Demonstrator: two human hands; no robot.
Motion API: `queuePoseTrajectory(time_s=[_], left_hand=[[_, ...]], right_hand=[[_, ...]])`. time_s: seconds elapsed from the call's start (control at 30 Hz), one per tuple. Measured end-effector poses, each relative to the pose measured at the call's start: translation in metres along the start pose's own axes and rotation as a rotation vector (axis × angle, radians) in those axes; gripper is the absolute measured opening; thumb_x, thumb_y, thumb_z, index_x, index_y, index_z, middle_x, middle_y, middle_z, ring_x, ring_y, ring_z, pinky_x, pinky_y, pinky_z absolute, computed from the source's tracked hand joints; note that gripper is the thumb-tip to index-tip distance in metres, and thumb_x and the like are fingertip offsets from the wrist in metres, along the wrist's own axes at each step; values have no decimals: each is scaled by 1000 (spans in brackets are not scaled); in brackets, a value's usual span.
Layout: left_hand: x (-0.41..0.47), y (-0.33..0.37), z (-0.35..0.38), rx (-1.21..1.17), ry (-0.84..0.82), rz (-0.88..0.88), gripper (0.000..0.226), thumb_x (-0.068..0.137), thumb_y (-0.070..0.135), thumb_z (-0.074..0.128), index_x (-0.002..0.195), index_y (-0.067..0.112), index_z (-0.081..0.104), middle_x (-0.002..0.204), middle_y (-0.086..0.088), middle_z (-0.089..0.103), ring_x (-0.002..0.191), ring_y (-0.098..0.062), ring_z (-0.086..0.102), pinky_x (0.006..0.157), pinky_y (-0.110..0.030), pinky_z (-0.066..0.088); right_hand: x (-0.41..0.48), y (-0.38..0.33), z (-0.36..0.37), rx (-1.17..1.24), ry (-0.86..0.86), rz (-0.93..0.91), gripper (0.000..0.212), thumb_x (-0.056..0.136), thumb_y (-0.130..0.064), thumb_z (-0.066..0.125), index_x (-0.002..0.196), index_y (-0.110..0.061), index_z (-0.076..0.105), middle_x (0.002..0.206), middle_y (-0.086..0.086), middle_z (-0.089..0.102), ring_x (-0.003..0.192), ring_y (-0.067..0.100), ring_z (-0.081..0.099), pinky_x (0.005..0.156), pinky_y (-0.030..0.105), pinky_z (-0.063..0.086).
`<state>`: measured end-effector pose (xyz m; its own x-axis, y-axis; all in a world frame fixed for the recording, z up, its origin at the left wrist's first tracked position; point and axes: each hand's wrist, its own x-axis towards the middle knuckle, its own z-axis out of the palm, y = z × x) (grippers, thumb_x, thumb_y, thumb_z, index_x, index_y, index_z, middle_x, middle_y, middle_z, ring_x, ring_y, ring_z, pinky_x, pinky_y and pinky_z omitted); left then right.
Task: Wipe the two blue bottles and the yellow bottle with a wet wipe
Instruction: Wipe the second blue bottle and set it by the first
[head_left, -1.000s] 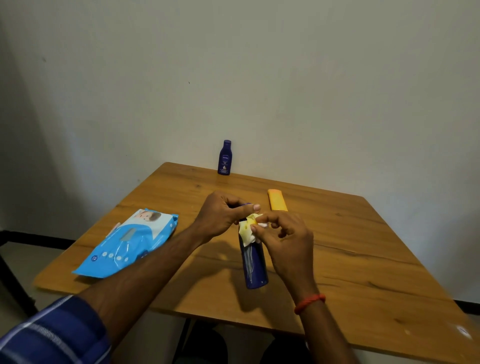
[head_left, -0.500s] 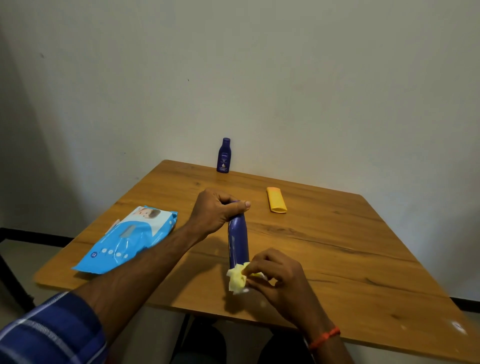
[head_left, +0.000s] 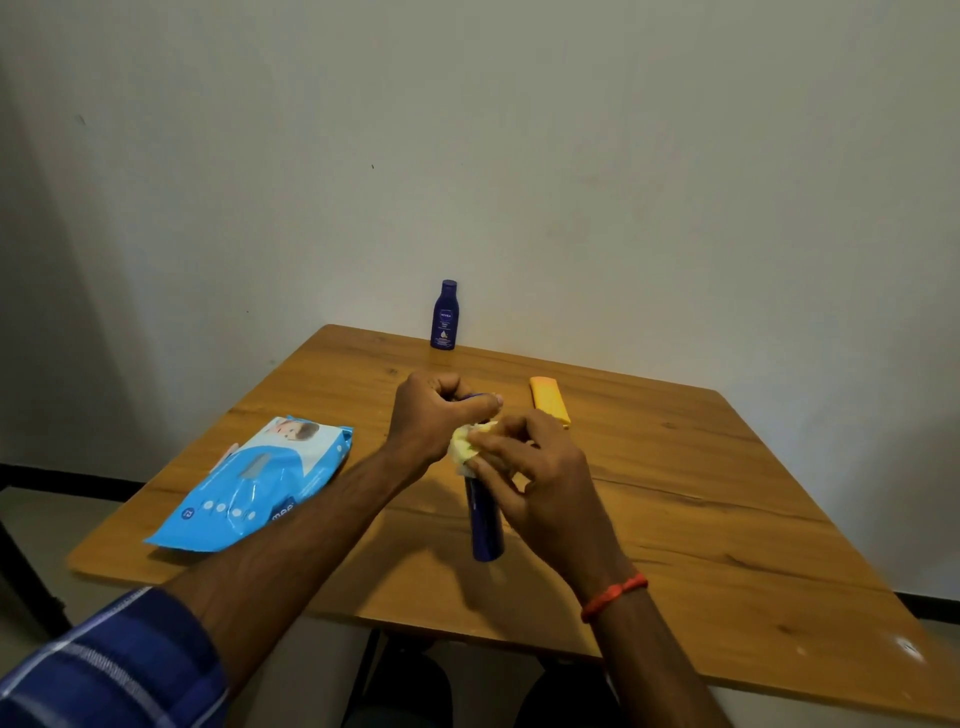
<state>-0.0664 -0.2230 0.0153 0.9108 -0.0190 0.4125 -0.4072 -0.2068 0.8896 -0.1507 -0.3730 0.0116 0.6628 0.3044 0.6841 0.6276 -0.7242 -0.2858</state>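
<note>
Tall blue btl (head_left: 485, 519) upright, wipe (head_left: 464, 442) at top; small blue btl (head_left: 444, 317) far edge; yellow btl (head_left: 549, 402) flat

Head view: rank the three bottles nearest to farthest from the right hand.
1. tall blue bottle: right hand holds the wet wipe against it.
2. yellow bottle: lying just beyond the hand.
3. small blue bottle: upright at the table's far edge.

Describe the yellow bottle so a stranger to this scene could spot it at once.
Start at the wooden table by the wall. In its far half lies the yellow bottle. It is the only yellow bottle and lies flat, while the small blue bottle to its left stands upright.
</note>
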Motion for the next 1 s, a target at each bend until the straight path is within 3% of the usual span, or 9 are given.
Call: queuePoseTrajectory(time_s=[0.07, 0.2, 0.37, 0.5, 0.6, 0.7, 0.77, 0.9, 1.0], left_hand=[[0, -3, -3, 37, 24, -9, 31, 78, 18, 80, 62, -1, 62, 62, -19, 64, 55, -27, 59, 59, -46, 56], [-2, -7, -8, 119, 38, -47, 28, 79, 16, 76, 55, 9, 63, 56, -8, 64, 51, -16, 57, 60, -40, 55], [-5, -8, -15, 214, 11, -77, 27, 80, 24, 73, 56, 14, 67, 55, -2, 66, 52, -12, 60, 62, -43, 57], [-6, -4, -16, 236, 2, -92, 29, 78, 30, 69, 53, 18, 60, 53, 2, 61, 52, -11, 56, 62, -44, 56], [-6, 2, -13, 225, -21, -99, 30, 72, 33, 60, 46, 22, 51, 46, 9, 49, 50, -9, 46, 60, -45, 51], [-8, 11, -11, 271, -72, -103, 31, 78, 35, 54, 49, 29, 60, 52, 12, 57, 56, -11, 53, 64, -43, 50], [-11, 14, -10, 305, -95, -101, 31, 89, 33, 53, 61, 31, 66, 66, 13, 64, 70, -12, 60, 70, -40, 51], [-11, 13, -8, 360, -91, -121, 38, 98, 32, 49, 65, 21, 61, 68, 3, 60, 67, -15, 53, 69, -36, 42], [-9, 13, -10, 422, -99, -192, 39, 99, 35, 47, 72, 13, 65, 75, -5, 64, 71, -20, 56, 68, -35, 42]], right_hand=[[-12, 2, 1, -7, -108, -40, 31, 87, -29, 60, 116, -19, 67, 108, -1, 55, 91, 5, 50, 72, 13, 44], [-37, 2, 6, 41, -207, -42, 29, 85, -28, 60, 113, -27, 66, 106, -5, 55, 91, 4, 52, 71, 17, 50], [-55, 4, 1, 138, -261, 5, 27, 84, -28, 69, 111, -33, 69, 103, -13, 53, 92, -1, 52, 73, 9, 45], [-51, 3, 1, 149, -185, 51, 24, 83, -25, 70, 106, -30, 73, 102, -14, 54, 94, -2, 52, 76, 7, 43], [-38, 3, 9, 155, -22, 142, 26, 80, -13, 73, 101, -27, 74, 101, -12, 56, 99, -6, 51, 80, 5, 43], [-22, 1, 12, 232, 142, 249, 32, 79, -7, 75, 102, -29, 72, 98, -12, 60, 98, -5, 55, 81, 9, 48], [-10, -1, 13, 217, 184, 251, 27, 81, -10, 74, 104, -25, 73, 98, -9, 61, 95, -4, 56, 80, 10, 48], [2, -7, 10, 70, 88, 116, 25, 88, -27, 62, 110, -21, 72, 104, 0, 61, 96, 11, 54, 77, 23, 49], [-8, -1, 4, -24, -43, 58, 31, 88, -30, 63, 119, -28, 66, 113, 0, 57, 100, 10, 51, 77, 21, 49]])
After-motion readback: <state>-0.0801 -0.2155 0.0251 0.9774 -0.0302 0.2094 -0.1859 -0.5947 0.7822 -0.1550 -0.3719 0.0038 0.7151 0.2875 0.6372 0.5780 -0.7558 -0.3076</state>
